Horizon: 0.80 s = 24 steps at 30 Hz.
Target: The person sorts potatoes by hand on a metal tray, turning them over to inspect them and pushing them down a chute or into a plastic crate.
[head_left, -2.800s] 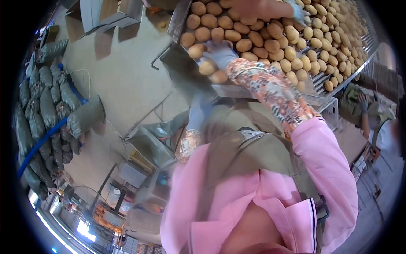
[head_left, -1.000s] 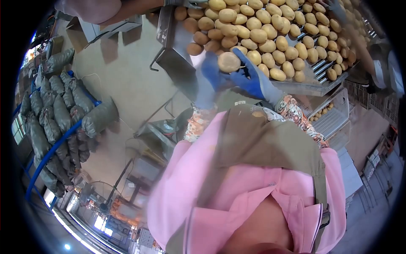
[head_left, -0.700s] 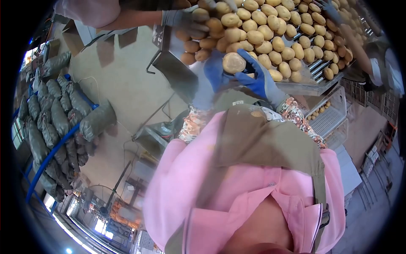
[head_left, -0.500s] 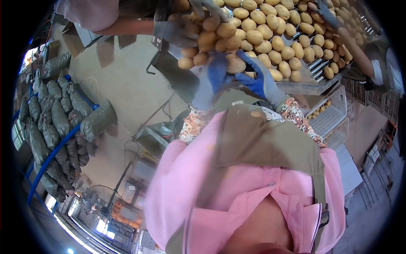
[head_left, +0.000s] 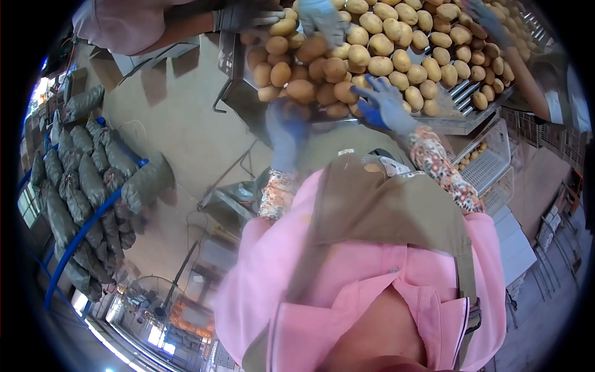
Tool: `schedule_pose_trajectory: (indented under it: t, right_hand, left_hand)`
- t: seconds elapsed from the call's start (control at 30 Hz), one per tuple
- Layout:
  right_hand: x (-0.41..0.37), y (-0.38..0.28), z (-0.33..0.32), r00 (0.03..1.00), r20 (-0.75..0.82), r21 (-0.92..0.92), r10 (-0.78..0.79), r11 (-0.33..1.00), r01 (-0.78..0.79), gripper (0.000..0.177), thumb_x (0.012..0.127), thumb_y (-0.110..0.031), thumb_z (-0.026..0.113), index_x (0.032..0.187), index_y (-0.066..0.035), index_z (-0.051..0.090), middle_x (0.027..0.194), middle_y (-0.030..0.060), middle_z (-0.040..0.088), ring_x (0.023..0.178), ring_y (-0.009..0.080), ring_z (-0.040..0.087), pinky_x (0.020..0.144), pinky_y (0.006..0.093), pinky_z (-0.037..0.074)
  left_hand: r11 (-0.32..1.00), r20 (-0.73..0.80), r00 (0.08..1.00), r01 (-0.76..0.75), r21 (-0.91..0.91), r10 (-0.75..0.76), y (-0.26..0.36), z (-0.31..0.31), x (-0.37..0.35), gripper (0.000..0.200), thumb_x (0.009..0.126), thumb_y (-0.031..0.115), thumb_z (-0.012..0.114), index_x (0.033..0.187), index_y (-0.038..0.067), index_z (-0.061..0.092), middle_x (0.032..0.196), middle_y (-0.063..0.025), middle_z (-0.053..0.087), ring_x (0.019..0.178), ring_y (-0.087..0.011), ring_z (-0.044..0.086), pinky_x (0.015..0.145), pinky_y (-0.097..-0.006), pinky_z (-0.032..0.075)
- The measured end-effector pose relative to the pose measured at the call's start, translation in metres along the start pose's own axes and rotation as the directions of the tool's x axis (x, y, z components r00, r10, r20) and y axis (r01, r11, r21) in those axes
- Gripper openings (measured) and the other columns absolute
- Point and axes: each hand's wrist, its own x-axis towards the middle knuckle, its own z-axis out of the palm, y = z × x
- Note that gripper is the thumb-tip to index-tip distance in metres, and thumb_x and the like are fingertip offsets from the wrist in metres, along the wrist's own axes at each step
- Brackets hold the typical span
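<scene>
A broad heap of potatoes (head_left: 381,44) covers the sorting table (head_left: 455,126) in front of me. My left hand (head_left: 286,127), in a grey and blue glove, is at the near left edge beside a brownish potato (head_left: 300,91). Motion smears its fingers, so I cannot see whether it grips anything. Gloved alike, my right hand (head_left: 385,104) reaches over the near middle of the heap. Its fingers are spread and touch or hover just above the potatoes, holding nothing.
Co-workers' gloved hands (head_left: 322,22) reach in at the far left, and another person's arm (head_left: 527,84) from the right. White crates (head_left: 486,164) with some potatoes stand at lower right. Full green sacks (head_left: 90,173) are piled behind a blue rail (head_left: 80,239) on the left.
My hands have moved apart and let go of the potato between them. The left moved left and slightly down; the right has opened over the heap. The co-worker's hands shifted too.
</scene>
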Motion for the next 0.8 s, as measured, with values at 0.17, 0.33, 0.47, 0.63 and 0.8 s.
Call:
schedule_pose_trajectory:
  t: [0.17, 0.33, 0.47, 0.63, 0.8]
  right_hand:
    - [0.018, -0.054, 0.011, 0.973, 0.146, 0.002, -0.179, 0.983, 0.181, 0.039, 0.089, -0.037, 0.055, 0.127, -0.030, 0.057, 0.144, 0.0165, 0.041, 0.131, 0.0416, 0.039, 0.108, 0.0513, 0.032]
    - [0.039, -0.042, 0.002, 0.969, 0.063, 0.733, -0.239, 0.670, 0.117, 0.039, 0.090, -0.029, 0.058, 0.128, -0.024, 0.056, 0.141, 0.0129, 0.045, 0.131, 0.0327, 0.041, 0.109, 0.0430, 0.033]
    - [0.022, 0.002, -0.010, 0.969, -0.028, 0.121, -0.247, 0.961, 0.248, 0.032, 0.088, -0.027, 0.059, 0.120, -0.031, 0.062, 0.141, 0.0074, 0.047, 0.133, 0.0314, 0.039, 0.107, 0.0469, 0.033]
    - [0.011, -0.035, 0.019, 0.895, 0.359, 0.012, -0.266, 0.960, 0.280, 0.034, 0.089, -0.028, 0.058, 0.122, -0.034, 0.062, 0.142, 0.0075, 0.046, 0.132, 0.0376, 0.038, 0.106, 0.0523, 0.032]
    - [0.043, -0.076, 0.055, 0.898, 0.209, 0.576, -0.386, 0.791, 0.206, 0.035, 0.090, -0.026, 0.057, 0.125, -0.024, 0.061, 0.138, 0.0129, 0.049, 0.127, 0.0343, 0.045, 0.103, 0.0461, 0.037]
  left_hand:
    - [0.852, -0.054, 0.977, -0.152, 0.502, 0.206, -0.005, 0.007, 0.021, 0.069, 0.084, 0.038, 0.066, 0.137, 0.003, 0.040, 0.137, -0.0257, 0.041, 0.125, -0.0388, 0.042, 0.105, -0.0460, 0.034]
    - [0.855, -0.005, 0.965, -0.230, 0.464, 0.263, -0.012, 0.000, 0.014, 0.077, 0.082, 0.042, 0.067, 0.141, 0.005, 0.036, 0.143, -0.0274, 0.034, 0.134, -0.0412, 0.032, 0.109, -0.0478, 0.029]
    - [0.891, -0.005, 0.986, -0.147, 0.428, 0.166, -0.047, -0.012, 0.006, 0.069, 0.085, 0.031, 0.064, 0.140, 0.001, 0.036, 0.141, -0.0275, 0.037, 0.132, -0.0417, 0.035, 0.109, -0.0475, 0.030]
    - [0.913, -0.310, 0.890, -0.222, 0.342, 0.333, -0.045, -0.019, 0.016, 0.054, 0.090, 0.022, 0.056, 0.135, -0.002, 0.040, 0.138, -0.0277, 0.040, 0.128, -0.0429, 0.039, 0.108, -0.0463, 0.032]
    - [0.921, -0.148, 0.956, -0.190, 0.340, 0.252, -0.008, -0.012, 0.057, 0.046, 0.092, 0.025, 0.054, 0.132, 0.003, 0.046, 0.138, -0.0253, 0.041, 0.124, -0.0440, 0.042, 0.104, -0.0478, 0.035]
